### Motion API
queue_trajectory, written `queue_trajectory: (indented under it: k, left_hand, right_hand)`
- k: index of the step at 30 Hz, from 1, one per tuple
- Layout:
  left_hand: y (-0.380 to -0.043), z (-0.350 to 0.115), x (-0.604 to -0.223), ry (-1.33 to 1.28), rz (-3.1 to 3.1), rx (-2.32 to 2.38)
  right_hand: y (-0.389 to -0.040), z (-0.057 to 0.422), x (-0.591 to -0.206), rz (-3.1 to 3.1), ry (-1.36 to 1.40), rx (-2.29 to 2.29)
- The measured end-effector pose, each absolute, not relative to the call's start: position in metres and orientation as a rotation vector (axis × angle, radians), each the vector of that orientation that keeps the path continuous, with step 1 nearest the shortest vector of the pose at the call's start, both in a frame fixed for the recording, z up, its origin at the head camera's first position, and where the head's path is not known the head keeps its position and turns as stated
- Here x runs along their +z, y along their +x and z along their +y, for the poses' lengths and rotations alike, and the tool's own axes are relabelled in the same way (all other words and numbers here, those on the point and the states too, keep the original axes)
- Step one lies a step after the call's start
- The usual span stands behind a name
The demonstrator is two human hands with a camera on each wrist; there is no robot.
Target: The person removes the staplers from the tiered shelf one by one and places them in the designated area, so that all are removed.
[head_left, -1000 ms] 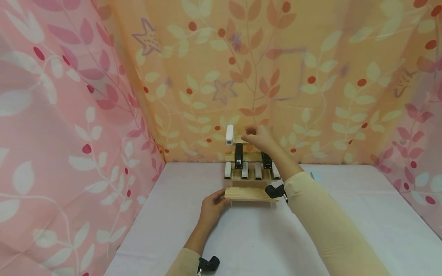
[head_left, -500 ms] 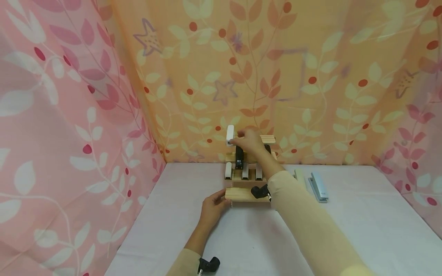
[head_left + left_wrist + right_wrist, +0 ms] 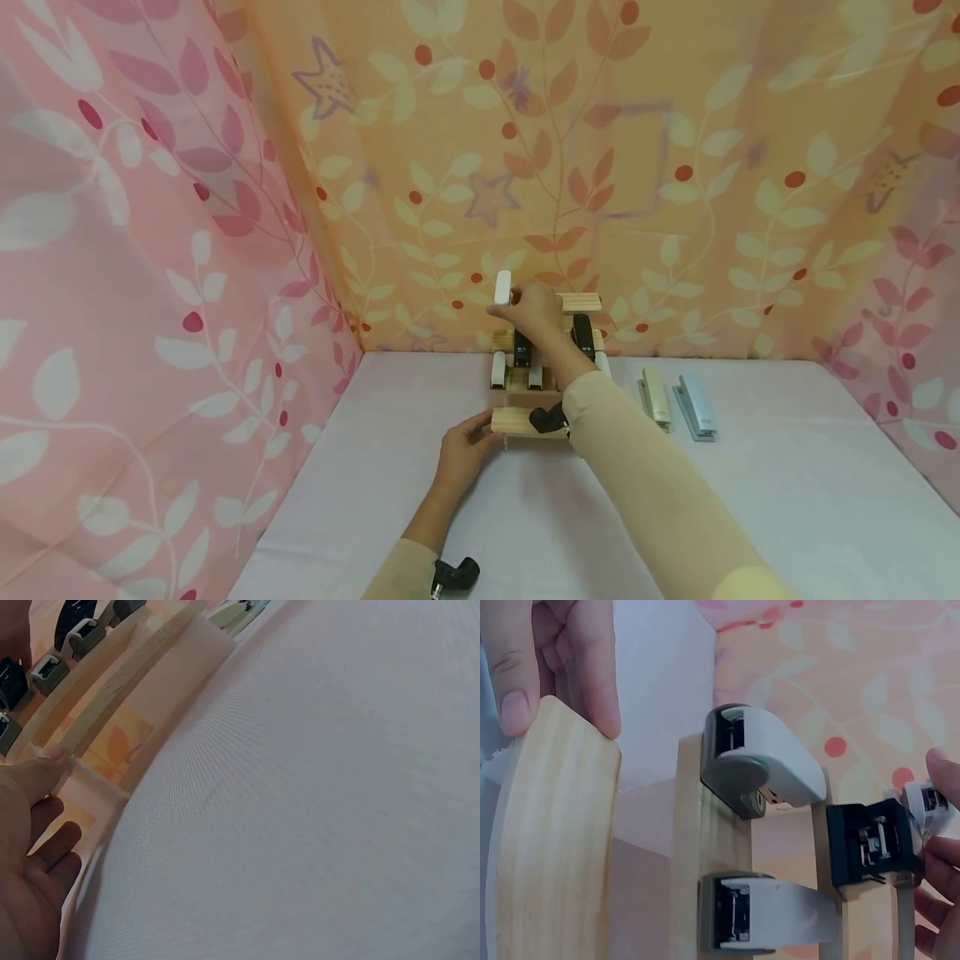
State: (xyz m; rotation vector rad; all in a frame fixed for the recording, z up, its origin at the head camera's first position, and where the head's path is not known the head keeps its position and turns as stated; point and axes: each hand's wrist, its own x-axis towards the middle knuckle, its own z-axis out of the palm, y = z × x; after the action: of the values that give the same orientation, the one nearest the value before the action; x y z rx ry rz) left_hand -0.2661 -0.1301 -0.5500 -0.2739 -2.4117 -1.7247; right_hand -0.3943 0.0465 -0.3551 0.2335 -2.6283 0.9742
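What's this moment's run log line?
left hand: grips wooden rack, front tier; right hand: pinches white stapler, top tier; green stapler, blue stapler: on table

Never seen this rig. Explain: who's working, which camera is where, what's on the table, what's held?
No machine: a person works bare-handed. The wide picture comes from a head camera looking down; the close ones from left and right wrist cameras. On the white table stands a stepped wooden rack bearing black staplers and white staplers; a green stapler and a blue stapler lie to its right. The left hand grips the rack's bottom step; the right hand appears to pinch another white stapler at the top step.
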Motion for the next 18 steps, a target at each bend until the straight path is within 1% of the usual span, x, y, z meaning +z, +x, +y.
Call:
queue_trajectory:
  k: [7,18]
  left_hand:
    - [-0.2645,-0.1290,-0.5499,-0.252,-2.413,-1.746]
    - [-0.2638,-0.1292,-0.5461,-0.257,-2.415,-1.729]
  right_hand:
    - [-0.3927,0.0436,-0.3538,-2.649,0.180,0.962]
    - [-0.3929,0.0477,-0.3502,-2.618,0.168,0.987]
